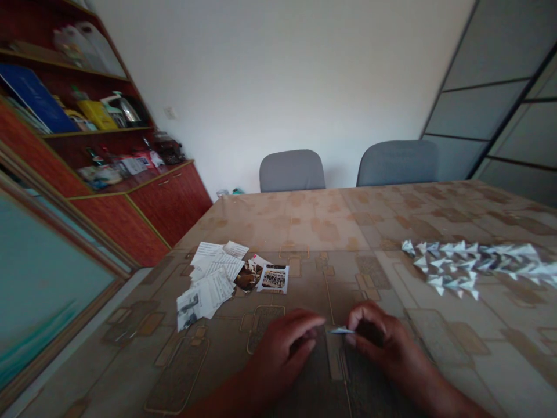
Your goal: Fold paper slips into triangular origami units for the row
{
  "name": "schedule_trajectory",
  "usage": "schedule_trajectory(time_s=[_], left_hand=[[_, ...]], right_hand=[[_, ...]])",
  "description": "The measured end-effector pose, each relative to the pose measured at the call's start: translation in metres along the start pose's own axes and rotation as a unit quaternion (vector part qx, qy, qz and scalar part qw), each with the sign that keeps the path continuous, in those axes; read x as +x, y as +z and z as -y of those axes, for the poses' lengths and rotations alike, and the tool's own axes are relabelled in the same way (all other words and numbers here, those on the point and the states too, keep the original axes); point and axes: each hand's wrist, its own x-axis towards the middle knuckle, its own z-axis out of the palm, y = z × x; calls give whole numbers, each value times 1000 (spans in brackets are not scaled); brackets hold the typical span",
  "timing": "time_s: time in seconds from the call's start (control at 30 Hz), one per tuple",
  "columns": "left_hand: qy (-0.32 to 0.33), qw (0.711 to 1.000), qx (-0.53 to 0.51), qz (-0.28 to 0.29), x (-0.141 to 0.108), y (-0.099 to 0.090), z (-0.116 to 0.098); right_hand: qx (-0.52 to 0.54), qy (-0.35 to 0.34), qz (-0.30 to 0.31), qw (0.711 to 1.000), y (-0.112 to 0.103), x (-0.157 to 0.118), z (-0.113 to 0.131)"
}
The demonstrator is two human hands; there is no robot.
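Observation:
A small folded piece of paper [340, 330], seen nearly edge-on, is pinched between the thumb and index finger of my right hand [383, 337]. Just left of it, my left hand [289, 342] has its index finger reaching toward the paper, with a gap between thumb and fingers and nothing visible in them. Ahead and to the left lies a loose pile of printed paper squares [213, 273]. One square with a dark picture [274, 279] lies at the pile's right side. Several folded paper pieces with pointed tips [452, 267] stand in rows at the right.
All of this rests on a patterned brown table [322, 232]. Two grey chairs [292, 170] stand at its far edge. On the left are a red-brown cabinet [174, 200] with filled shelves and a glazed panel [47, 290]. Grey sliding panels [478, 110] stand at the right.

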Motion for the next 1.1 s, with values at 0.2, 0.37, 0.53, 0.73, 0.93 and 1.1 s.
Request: schedule_trajectory(time_s=[0.2, 0.37, 0.53, 0.73, 0.93, 1.1], left_hand=[[-139, 976, -165, 11, 14, 18, -8], [-175, 965, -195, 5, 17, 26, -13], [-247, 914, -321, -16, 19, 26, -19], [-237, 888, -388, -65, 18, 38, -20], [-222, 902, -363, -78, 12, 48, -19], [-219, 908, -350, -70, 10, 50, -19]], right_hand=[[15, -28, -14, 999, -5, -1, 5], [31, -32, -14, 999, -3, -1, 9], [126, 13, -15, 992, -4, -2, 7], [173, 25, 21, 984, 3, -4, 5], [202, 37, 2, 979, 7, -7, 6], [225, 65, 15, 972, 9, -6, 4]])
